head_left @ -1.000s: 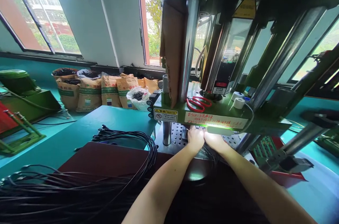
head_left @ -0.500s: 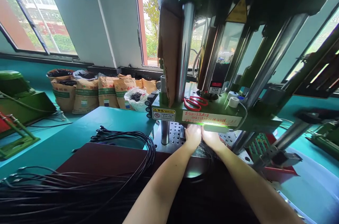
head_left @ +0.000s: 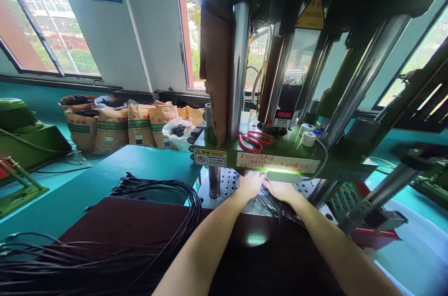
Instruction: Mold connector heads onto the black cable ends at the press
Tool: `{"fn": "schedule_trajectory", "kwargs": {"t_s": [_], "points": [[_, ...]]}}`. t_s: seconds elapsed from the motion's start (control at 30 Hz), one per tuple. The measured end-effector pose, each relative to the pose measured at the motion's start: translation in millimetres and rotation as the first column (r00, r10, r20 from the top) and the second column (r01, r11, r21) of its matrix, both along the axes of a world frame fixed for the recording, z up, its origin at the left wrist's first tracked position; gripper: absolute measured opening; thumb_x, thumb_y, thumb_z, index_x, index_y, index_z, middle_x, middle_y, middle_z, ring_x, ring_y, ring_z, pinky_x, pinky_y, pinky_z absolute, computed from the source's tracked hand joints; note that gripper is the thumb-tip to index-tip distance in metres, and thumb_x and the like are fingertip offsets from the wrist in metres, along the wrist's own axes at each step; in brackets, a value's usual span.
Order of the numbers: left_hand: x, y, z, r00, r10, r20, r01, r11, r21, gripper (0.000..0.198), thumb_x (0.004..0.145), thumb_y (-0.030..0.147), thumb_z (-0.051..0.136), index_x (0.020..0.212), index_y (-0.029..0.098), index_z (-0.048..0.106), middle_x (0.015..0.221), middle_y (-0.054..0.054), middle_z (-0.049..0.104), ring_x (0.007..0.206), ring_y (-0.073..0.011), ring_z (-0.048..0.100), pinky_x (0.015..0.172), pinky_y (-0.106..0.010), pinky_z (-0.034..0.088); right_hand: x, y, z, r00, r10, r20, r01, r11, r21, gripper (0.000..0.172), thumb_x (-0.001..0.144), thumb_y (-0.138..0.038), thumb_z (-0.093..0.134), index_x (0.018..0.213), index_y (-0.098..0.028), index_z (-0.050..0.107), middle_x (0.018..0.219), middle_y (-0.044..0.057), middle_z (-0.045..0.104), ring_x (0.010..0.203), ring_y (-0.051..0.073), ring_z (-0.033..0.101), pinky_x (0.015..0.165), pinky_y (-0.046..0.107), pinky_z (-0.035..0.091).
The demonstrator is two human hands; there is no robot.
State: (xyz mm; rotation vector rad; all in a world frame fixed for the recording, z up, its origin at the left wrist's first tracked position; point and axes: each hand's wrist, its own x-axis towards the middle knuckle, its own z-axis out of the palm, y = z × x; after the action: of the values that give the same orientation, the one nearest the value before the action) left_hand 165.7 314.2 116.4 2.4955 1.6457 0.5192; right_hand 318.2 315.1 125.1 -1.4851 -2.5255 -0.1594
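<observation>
Both my hands reach under the green plate of a pillar press, close together. My left hand lies over the perforated metal bed, fingers bent forward and mostly hidden by the plate edge. Beside it, my right hand has its thumb side toward the left hand, its fingertips hidden as well. Thin black cables run from between the hands toward me, over the front edge of the bed. What the fingers hold cannot be made out. A lit lamp shines just above my right hand.
Red-handled scissors and a white roll lie on the plate. Looped black cables rest on the left table and a dark red board. Steel pillars flank the work area. Paper sacks stand by the wall.
The view has shifted slightly, and the press plate sits a little lower in it. My hands stay under the plate; more of the cables in front of them now shows.
</observation>
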Motion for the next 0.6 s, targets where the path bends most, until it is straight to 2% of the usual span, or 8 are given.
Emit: {"fn": "schedule_trajectory", "kwargs": {"t_s": [0.13,0.3,0.43,0.6], "points": [[-2,2,6.3,1.0,-0.006,-0.011,0.006,0.999,-0.037,0.039,0.091,0.038,0.028,0.108,0.021,0.058,0.107,-0.009,0.062,0.103,-0.0219,0.053,0.089,-0.038,0.041,-1,4,0.8,0.999,-0.024,-0.023,0.024,1.0,-0.011,0.039,0.093,-0.036,0.031,0.093,-0.017,0.065,0.098,0.01,0.068,0.1,0.023,0.057,0.093,0.035,0.037],[-25,-1,13.4,0.999,-0.042,-0.003,0.042,0.998,-0.054,0.038,0.089,0.043,0.032,0.113,0.023,0.055,0.11,-0.007,0.061,0.105,-0.0195,0.054,0.084,-0.03,0.043,14,-5,6.4,0.998,-0.027,-0.056,0.027,1.0,-0.006,0.035,0.093,-0.037,0.033,0.1,-0.02,0.064,0.103,0.006,0.067,0.099,0.021,0.058,0.094,0.034,0.037],[-42,-1,9.5,0.999,-0.048,0.015,0.049,0.997,-0.061,0.042,0.087,0.046,0.034,0.122,0.024,0.046,0.118,-0.007,0.057,0.105,-0.0191,0.054,0.082,-0.027,0.042,26,-9,5.7,0.998,-0.018,-0.068,0.017,1.0,-0.021,0.033,0.091,-0.036,0.037,0.1,-0.019,0.064,0.105,0.007,0.067,0.102,0.021,0.057,0.095,0.034,0.036],[-40,0,1.1,1.0,-0.01,0.023,0.012,0.996,-0.087,0.036,0.088,0.041,0.035,0.114,0.023,0.052,0.118,-0.008,0.057,0.108,-0.0203,0.052,0.089,-0.031,0.038,26,-5,4.3,0.993,-0.042,-0.107,0.038,0.999,-0.038,0.032,0.09,-0.037,0.038,0.102,-0.021,0.064,0.107,0.006,0.066,0.104,0.021,0.056,0.095,0.035,0.036]]}}
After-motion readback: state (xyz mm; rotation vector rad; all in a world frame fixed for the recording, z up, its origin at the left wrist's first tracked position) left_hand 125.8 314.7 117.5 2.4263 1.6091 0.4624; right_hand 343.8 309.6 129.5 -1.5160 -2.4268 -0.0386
